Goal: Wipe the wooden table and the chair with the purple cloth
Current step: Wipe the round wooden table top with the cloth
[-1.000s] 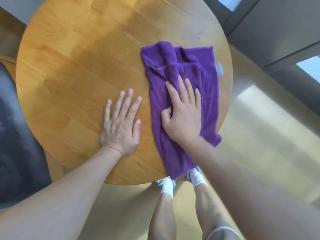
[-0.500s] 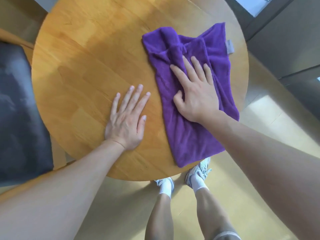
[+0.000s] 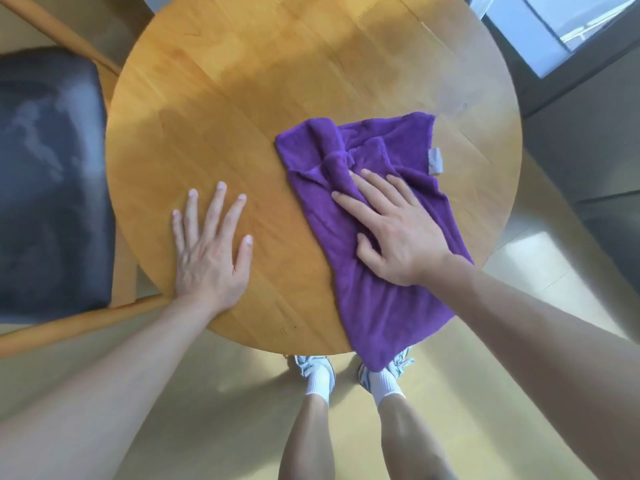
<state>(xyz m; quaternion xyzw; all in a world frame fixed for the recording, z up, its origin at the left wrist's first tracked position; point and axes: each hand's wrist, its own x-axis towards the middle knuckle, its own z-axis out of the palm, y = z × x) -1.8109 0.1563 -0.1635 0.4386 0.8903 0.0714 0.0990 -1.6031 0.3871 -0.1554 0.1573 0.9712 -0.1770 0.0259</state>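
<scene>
A: Head view, leftmost item?
B: Chair (image 3: 52, 181), dark seat, wood frame, just beside the round worktop (image 3: 242, 98), left of it.
A: Left hand?
B: Left hand (image 3: 211, 251) flat on bare wood near the worktop's near edge, fingers straight and spread, grasping nothing.
A: Cloth?
B: Purple cloth (image 3: 374, 299) lies on the right half of the worktop, bunched at its far end, near end hanging over the edge. Grey tag (image 3: 435, 161) on its right side.
A: Right hand?
B: Right hand (image 3: 398, 233) palm down on the cloth, fingers straight, pressing it, not curled round it. Thumb touches a fold.
A: Below?
B: Floor, two legs, white socks (image 3: 320, 379), sneakers, partly hidden by the worktop edge and the cloth.
A: Far right?
B: Window (image 3: 561, 26), top corner.
</scene>
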